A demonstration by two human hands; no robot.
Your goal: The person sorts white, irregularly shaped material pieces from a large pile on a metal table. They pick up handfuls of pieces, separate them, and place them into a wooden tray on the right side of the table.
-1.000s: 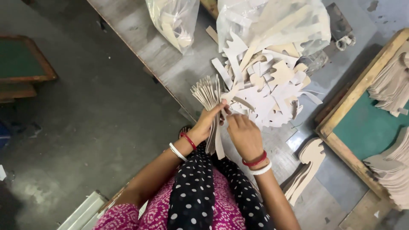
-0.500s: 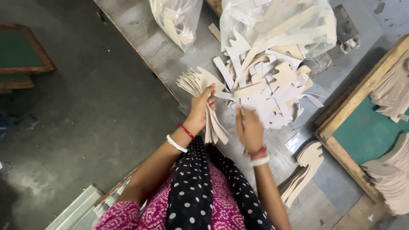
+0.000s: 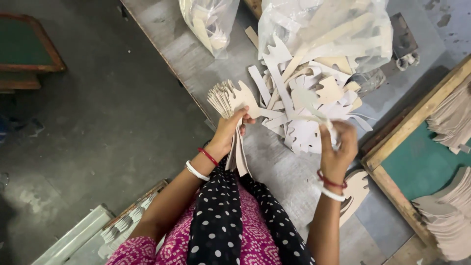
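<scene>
Head view — left hand point(image 3: 229, 128) gripping fanned beige cutouts point(image 3: 226, 98), right hand point(image 3: 337, 143) pinching one piece point(image 3: 311, 102) — clear bags point(image 3: 326, 29) behind.

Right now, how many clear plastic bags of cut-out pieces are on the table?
2. A smaller clear plastic bag sits at the grey table's far left edge; a larger clear plastic bag lies right of it, above the loose pale cardboard cut-outs.

Loose cutouts point(image 3: 304, 113) on table point(image 3: 196, 54), apparently before bags point(image 3: 324, 29).
</scene>
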